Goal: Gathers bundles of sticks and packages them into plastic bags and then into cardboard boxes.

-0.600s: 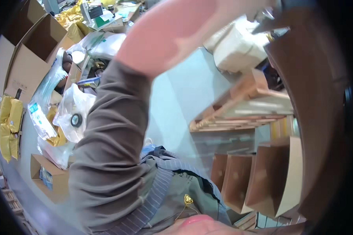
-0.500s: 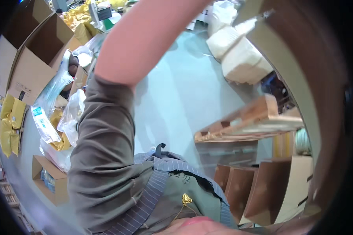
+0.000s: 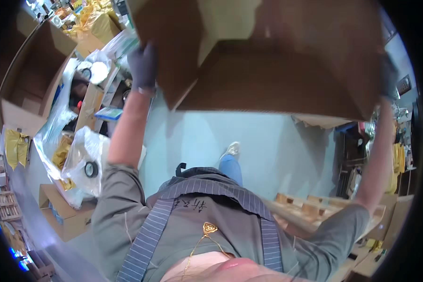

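Note:
A large open cardboard box is held up in front of me, its brown inside facing me. My left hand, in a dark glove, is closed on the box's left edge. At the opposite edge is my right hand, also gloved in dark and closed on the cardboard; its fingers are partly hidden and blurred. Both my arms are stretched forward and spread apart, and the box is lifted well off the floor.
Another open carton stands at the left, beside clear plastic wrapping and a roll of tape. A smaller box sits at the lower left. Wooden pallets lie at my right. Grey floor shows below the held box.
My left arm has moved from across the view to the left. The large box has swung round from the right rim to in front of me, and my right arm has come into view.

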`<state>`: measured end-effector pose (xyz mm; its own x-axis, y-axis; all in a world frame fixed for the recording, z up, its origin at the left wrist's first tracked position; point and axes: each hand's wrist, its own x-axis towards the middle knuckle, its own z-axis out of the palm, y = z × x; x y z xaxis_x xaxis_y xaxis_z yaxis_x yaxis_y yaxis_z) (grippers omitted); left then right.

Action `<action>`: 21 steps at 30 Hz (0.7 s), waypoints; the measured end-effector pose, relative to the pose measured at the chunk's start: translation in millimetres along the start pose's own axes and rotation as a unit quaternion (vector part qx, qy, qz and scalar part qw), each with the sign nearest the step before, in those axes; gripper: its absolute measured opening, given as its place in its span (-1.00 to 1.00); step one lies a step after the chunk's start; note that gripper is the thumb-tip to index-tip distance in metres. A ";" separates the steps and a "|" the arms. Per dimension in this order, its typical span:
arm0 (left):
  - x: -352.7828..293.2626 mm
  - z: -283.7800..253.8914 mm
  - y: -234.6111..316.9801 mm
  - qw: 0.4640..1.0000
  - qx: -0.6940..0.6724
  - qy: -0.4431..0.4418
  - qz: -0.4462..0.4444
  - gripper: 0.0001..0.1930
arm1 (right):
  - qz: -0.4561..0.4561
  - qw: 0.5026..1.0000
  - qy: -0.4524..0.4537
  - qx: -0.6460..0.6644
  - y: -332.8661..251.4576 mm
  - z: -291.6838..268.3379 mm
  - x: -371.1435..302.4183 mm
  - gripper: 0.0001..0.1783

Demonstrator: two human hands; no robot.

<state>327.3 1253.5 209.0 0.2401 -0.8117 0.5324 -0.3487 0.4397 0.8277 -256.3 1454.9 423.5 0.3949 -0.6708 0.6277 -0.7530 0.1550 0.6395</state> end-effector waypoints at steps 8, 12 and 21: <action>-119.8 107.9 -144.3 0.910 0.256 0.004 -0.325 -0.67 | 0.211 0.852 -0.154 0.454 -248.1 335.9 89.5 -0.79; -153.7 118.7 -218.2 0.864 0.263 -0.027 -0.428 -0.57 | 0.110 0.821 -0.270 0.491 -309.7 445.6 165.4 -0.72; -185.6 296.7 -379.7 0.776 0.259 -0.011 -0.575 -0.54 | -0.048 0.605 -0.378 0.699 -278.7 670.6 274.6 -0.48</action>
<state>146.4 1123.1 -256.7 0.6482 -0.5628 -0.5130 -0.2344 -0.7884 0.5687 -290.9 741.2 120.0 0.5172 -0.8496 -0.1036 -0.6635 -0.3216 -0.6756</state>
